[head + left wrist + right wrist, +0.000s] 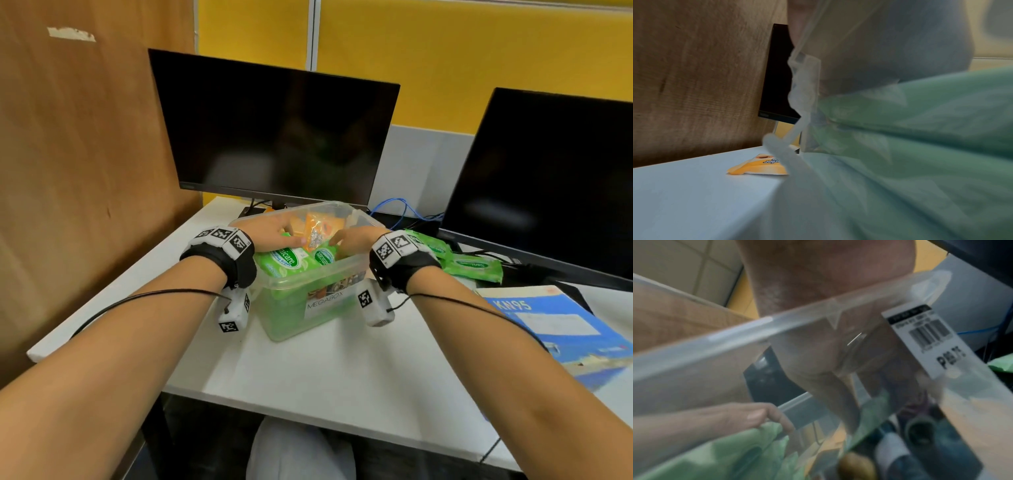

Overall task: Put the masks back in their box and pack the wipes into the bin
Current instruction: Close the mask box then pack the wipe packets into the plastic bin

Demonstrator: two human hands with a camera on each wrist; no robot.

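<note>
A clear plastic bin labelled MEGABOX stands mid-desk and holds green wipes packs plus orange packs at its far end. My left hand reaches in from the left and holds the far edge of a large flat green pack. My right hand reaches in from the right, fingers pointing down and gripping a smaller upright green pack. Through the bin wall the right wrist view shows both hands on green packs. The blue KN95 mask box lies at the right.
More green wipes packs lie on the desk right of the bin. An orange pack lies on the desk left of it. Two dark monitors stand behind, with blue cables between them. A wooden partition closes the left side.
</note>
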